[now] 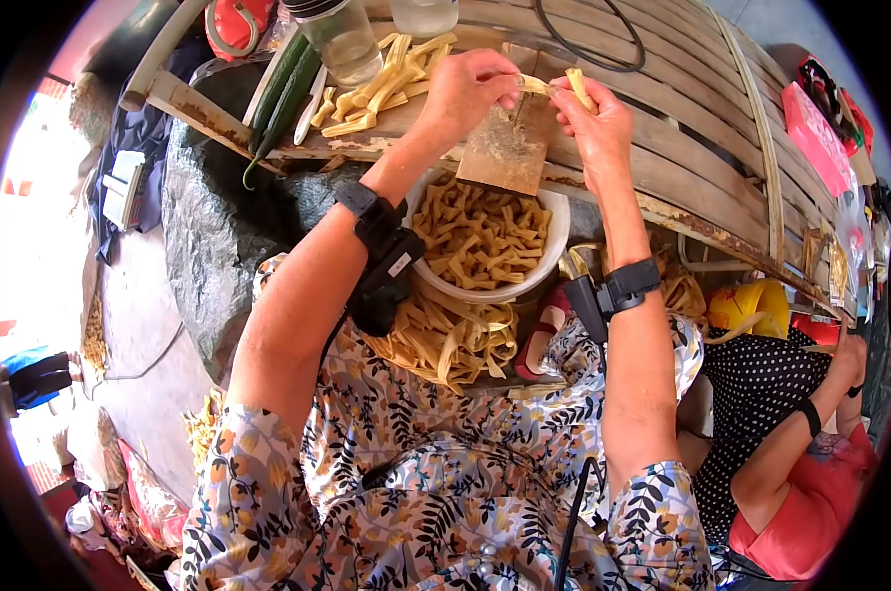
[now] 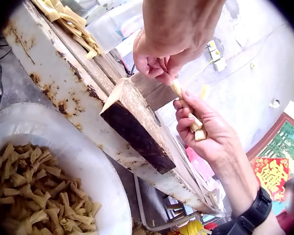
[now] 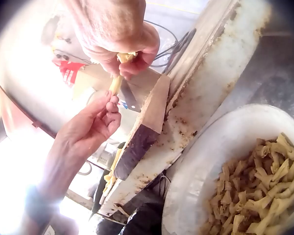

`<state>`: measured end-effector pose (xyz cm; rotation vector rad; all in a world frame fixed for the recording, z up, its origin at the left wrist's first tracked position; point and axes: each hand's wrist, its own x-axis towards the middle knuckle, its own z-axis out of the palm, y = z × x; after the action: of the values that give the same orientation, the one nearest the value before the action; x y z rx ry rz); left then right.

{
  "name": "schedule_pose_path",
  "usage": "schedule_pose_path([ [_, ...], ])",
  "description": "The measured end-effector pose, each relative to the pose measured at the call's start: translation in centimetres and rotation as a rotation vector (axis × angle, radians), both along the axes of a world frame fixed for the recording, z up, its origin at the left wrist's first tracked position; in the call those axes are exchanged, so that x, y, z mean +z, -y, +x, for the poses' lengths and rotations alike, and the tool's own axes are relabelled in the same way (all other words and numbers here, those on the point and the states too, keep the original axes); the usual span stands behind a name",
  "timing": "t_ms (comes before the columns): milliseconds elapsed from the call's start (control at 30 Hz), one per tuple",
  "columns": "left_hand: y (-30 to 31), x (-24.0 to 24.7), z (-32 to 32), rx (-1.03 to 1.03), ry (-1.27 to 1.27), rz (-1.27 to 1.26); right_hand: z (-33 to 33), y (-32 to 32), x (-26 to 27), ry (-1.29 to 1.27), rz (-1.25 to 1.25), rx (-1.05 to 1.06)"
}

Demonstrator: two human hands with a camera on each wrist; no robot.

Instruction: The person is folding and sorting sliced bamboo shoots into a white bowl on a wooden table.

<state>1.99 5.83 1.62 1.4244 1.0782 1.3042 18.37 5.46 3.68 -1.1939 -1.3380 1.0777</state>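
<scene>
Both hands are raised over a wooden block [image 1: 505,153] at the bench's front edge. A short pale yellow strip [image 1: 536,86], fibrous and of a kind I cannot tell, stretches between them. My left hand [image 1: 470,87] pinches one end of it between thumb and fingertips. The other end is in my right hand [image 1: 600,118], whose fingers curl round it, with a pale yellow piece [image 1: 579,91] sticking up beside the thumb. Below the block stands a white tub [image 1: 562,231] holding many short, twisted yellow pieces [image 1: 480,231].
Longer yellow strips [image 1: 455,345] lie under the tub. On the slatted bench [image 1: 692,158] are more yellow pieces [image 1: 396,79], a white-handled knife [image 1: 311,106], green cucumbers [image 1: 286,94] and a jar [image 1: 342,44]. Another person [image 1: 800,473] sits at the right, near a yellow bucket [image 1: 761,305].
</scene>
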Motion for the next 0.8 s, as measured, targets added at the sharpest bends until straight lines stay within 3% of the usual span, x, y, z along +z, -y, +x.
schedule_pose_path([
  [433, -0.7, -0.8, 0.3, 0.026, 0.049, -0.022, -0.2, -1.2, -0.9, 0.01, 0.019, -0.018],
  [667, -0.5, -1.5, 0.8, 0.136, -0.1, 0.007, -0.5, -2.1, -3.3, 0.156, 0.067, -0.037],
  [700, -0.2, -1.6, 0.6, 0.181, -0.157, 0.0, -0.1, -1.6, -2.7, 0.577, 0.262, -0.115],
  [800, -0.1, -1.2, -0.7, 0.261, -0.176, -0.013, 0.7, -0.8, -2.0, 0.068, -0.023, -0.132],
])
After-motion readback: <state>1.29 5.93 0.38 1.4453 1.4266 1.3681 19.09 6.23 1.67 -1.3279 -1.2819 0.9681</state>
